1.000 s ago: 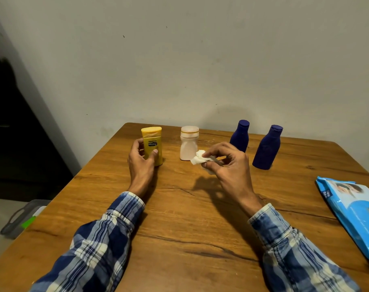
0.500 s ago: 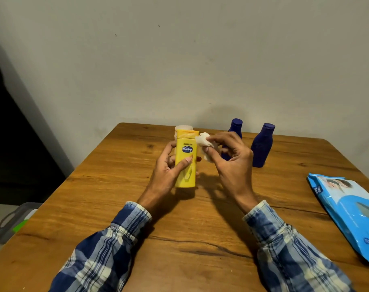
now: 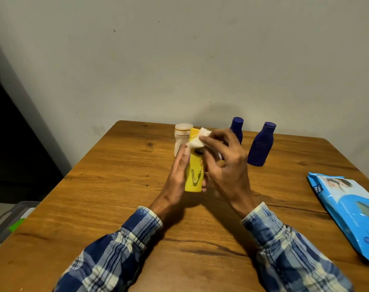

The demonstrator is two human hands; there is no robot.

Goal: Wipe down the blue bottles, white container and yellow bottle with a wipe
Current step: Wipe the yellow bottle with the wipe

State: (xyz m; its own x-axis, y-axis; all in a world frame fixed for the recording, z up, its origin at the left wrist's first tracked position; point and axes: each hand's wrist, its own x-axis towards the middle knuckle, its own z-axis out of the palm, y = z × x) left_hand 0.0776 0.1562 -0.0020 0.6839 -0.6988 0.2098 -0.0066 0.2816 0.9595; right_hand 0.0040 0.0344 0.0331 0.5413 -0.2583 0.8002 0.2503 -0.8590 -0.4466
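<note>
I am watching the left hand (image 3: pixel 179 171) gripping the yellow bottle (image 3: pixel 195 175) by its lower half, with the thumb lying up the near side and the fingers wrapping round behind it. It is holding the bottle roughly upright over the middle of the table (image 3: pixel 116 186), cap end away from me; it is looking lifted off the wood, though I cannot tell for certain. The right hand (image 3: pixel 227 165) is pinching a crumpled white wipe (image 3: pixel 197 140) between thumb and fingers and pressing it against the upper part of the bottle, just below the cap. The 2 hands are working close together, almost touching around the bottle.

Just behind the bottle, the white container (image 3: pixel 181 133) is standing upright on the table, partly hidden by the left fingers. To its right, the left blue bottle (image 3: pixel 236 127) is showing above the right hand, and the right blue bottle (image 3: pixel 260 146) is standing beside it, apart from both hands.

Both arms are wearing blue plaid sleeves (image 3: pixel 120 249). A blue pack of wipes (image 3: pixel 352 209) is lying flat near the table's right edge. A grey bin (image 3: pixel 8 220) is sitting on the floor at the left.
</note>
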